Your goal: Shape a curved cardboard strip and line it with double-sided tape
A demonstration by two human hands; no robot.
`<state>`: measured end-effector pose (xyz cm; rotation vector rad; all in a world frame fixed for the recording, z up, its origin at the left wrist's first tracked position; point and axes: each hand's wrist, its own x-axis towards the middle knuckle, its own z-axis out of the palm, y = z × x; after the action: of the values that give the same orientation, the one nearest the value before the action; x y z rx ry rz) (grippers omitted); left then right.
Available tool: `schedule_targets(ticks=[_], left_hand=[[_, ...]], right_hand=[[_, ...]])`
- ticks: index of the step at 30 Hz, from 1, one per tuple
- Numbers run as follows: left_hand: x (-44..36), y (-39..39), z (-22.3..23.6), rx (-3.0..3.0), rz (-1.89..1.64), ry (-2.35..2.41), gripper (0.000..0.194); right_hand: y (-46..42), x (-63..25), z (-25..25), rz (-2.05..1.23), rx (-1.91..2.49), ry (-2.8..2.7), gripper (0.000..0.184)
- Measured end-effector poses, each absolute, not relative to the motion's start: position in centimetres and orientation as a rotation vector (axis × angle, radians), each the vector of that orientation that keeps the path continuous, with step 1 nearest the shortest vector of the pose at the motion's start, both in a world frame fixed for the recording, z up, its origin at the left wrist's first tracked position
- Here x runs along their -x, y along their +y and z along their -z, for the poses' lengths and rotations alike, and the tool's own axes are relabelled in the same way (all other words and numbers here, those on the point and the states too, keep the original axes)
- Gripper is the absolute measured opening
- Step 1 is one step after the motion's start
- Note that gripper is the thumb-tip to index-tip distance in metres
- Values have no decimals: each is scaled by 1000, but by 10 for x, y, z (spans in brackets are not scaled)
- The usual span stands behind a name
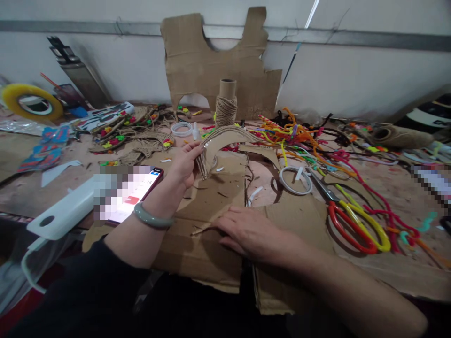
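My left hand (183, 164) pinches one end of a curved cardboard arch wrapped in jute twine (225, 137), holding it up above the table. A green bangle sits on that wrist. Flat on a sheet of brown cardboard (211, 206) lies my right hand (252, 231), fingers stretched out and pointing left, close to a loose strand of twine (200, 229). A spool of jute twine (226, 105) stands upright behind the arch.
A phone (132, 193) lies left of my left wrist, beside a white plastic piece (61, 213). Red and yellow scissors (352, 220) and a tape ring (295, 180) lie to the right. Coloured pipe cleaners (303, 136) are heaped behind. A cut cardboard panel (214, 56) leans on the wall.
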<state>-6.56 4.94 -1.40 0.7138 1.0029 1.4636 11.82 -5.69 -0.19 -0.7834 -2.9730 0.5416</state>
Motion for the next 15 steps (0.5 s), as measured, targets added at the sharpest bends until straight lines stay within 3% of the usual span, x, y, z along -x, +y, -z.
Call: schedule_targets(ticks=[6,9,12,15], left_hand=[[66,50,14,-697,-1473,1015,14],[65,50,11,-687,-1469,1015,14],[62,45,9,-729,-1390,1039,15],[59,36,10,-888,-1131,1042,19]], right_hand=[[-35,-126,14,-570,1050,-2851,20],[-6,-147,19,-660,1257,-2265,15],[26,-173,21,-959,1298,-1523,5],[44,-191,17,-1041,1248,-1067,14]])
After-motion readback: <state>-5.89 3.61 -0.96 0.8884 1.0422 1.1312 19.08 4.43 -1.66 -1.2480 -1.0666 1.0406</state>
